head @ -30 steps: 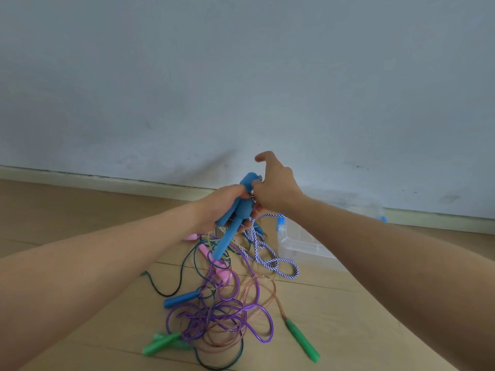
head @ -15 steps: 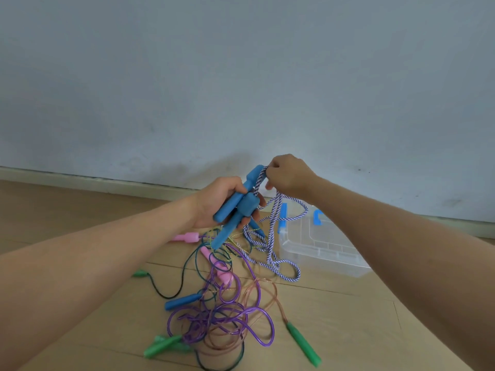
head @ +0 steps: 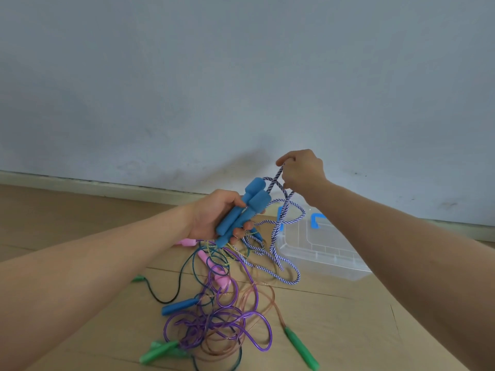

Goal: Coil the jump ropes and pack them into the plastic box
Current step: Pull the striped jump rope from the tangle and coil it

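Clear plastic box (head: 334, 266) sits open right of centre, beside tangled ropes (head: 211, 324) at lower centre. Left hand (head: 214, 214) clenches both blue foam handles (head: 249, 207) as an anchor; right hand (head: 302, 170) pinches the striped rope (head: 273, 180) high, likely to coil it.

Pale blue-grey wall (head: 241, 76) with faint scuff marks low down, cream skirting board (head: 80, 183) along its base, light wood-plank floor (head: 67, 210) with visible seams.

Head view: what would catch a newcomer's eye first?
The left-hand grip holds two blue foam handles at centre, while the right-hand grip pinches their striped rope just above. Below lies a tangle of coloured ropes, with a clear plastic box to its right.
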